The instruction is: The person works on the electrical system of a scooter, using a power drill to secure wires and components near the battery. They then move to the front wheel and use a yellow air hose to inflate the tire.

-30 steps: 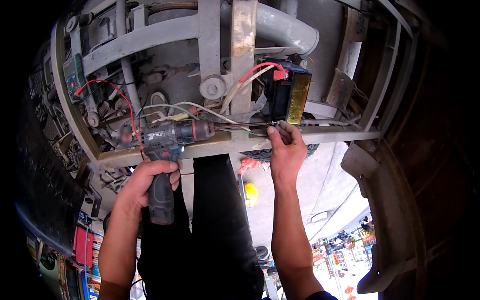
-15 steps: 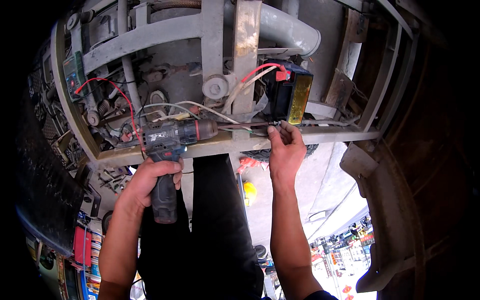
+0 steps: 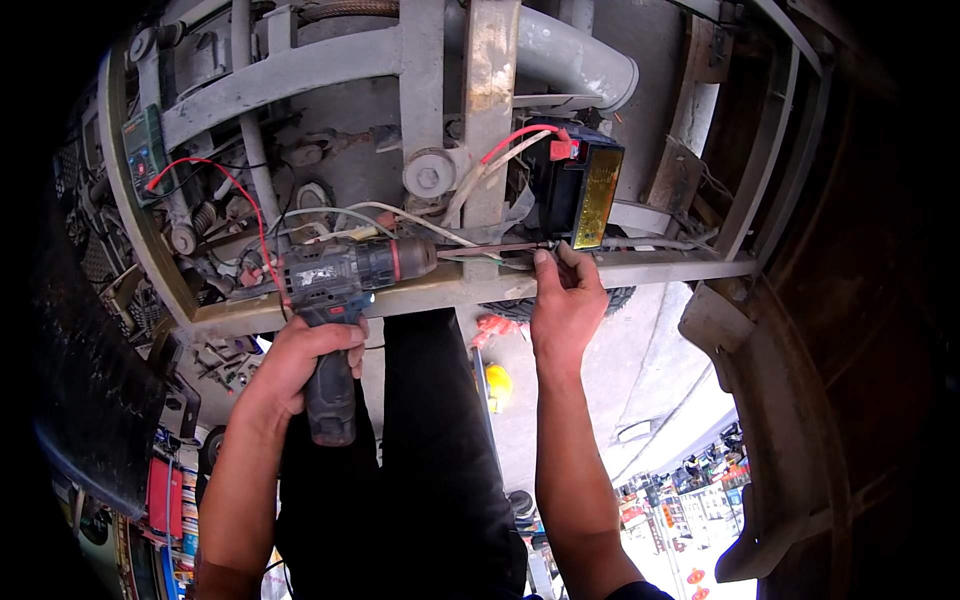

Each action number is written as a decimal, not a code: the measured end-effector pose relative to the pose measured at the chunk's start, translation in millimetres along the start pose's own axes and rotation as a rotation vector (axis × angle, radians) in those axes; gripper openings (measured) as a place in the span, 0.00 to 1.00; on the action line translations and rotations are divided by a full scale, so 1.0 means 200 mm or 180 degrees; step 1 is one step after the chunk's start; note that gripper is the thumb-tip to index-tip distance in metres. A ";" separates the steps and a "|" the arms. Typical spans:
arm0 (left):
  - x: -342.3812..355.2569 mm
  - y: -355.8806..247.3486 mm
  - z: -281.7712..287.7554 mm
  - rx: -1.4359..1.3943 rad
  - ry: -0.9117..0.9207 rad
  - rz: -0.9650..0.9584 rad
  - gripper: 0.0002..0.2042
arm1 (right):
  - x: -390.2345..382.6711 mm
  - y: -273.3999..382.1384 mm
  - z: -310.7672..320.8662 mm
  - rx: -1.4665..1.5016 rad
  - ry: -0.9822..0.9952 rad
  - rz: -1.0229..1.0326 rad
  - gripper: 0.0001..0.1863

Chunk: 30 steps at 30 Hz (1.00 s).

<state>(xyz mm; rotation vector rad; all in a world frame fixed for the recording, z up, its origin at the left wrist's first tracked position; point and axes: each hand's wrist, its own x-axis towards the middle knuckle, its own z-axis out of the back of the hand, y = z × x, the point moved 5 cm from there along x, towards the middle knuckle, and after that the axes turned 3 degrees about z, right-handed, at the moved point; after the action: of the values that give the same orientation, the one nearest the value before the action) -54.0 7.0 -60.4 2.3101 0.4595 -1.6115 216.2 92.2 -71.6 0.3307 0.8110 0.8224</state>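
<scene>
My left hand [image 3: 310,355] grips a cordless drill [image 3: 325,280], its long bit [image 3: 480,249] pointing right along the metal frame's rail [image 3: 400,295]. My right hand [image 3: 568,305] pinches at the bit's far end, where a small piece [image 3: 547,246], seemingly a fastener, is partly hidden by my fingers. Just above that hand is a black battery [image 3: 560,190] with a yellow panel and red terminal cover [image 3: 563,148]. Red, white and green wires [image 3: 418,217] run across the frame. A green meter-like device [image 3: 145,155] with red and black leads rests at the left.
A grey pipe [image 3: 555,60] and frame members lie at the top. A tyre [image 3: 610,302], red rags [image 3: 500,328] and a yellow object [image 3: 498,385] show below the rail. A rusty metal panel [image 3: 820,420] fills the right; loose tools [image 3: 220,365] lie lower left.
My right hand, still pinching at the bit's end, has shifted very slightly left. The drill in my left hand stays almost in the same place.
</scene>
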 end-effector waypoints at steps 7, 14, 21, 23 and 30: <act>0.01 0.00 0.00 0.0074 0.0026 -0.0027 0.07 | -0.03 0.02 -0.01 -0.0313 -0.0155 0.0117 0.16; 0.00 0.00 0.00 0.0095 0.0034 0.0025 0.07 | -0.03 -0.05 -0.03 -0.0705 -0.0374 0.0922 0.16; 0.02 0.03 0.00 0.0029 0.0040 0.0092 0.08 | -0.06 0.01 -0.02 -0.1056 -0.0507 0.1511 0.14; 0.02 0.04 0.00 0.0111 -0.0025 0.0112 0.08 | -0.05 0.02 -0.02 -0.1045 -0.0486 0.1499 0.14; 0.02 0.05 0.00 -0.0121 -0.0006 0.0253 0.07 | -0.05 0.04 -0.03 -0.1118 -0.0518 0.1682 0.12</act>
<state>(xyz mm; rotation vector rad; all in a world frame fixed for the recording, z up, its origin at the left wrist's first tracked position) -47.3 -1.6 -63.9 2.2692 0.3893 -1.5544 203.4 88.9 -66.9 0.2963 0.4133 1.3913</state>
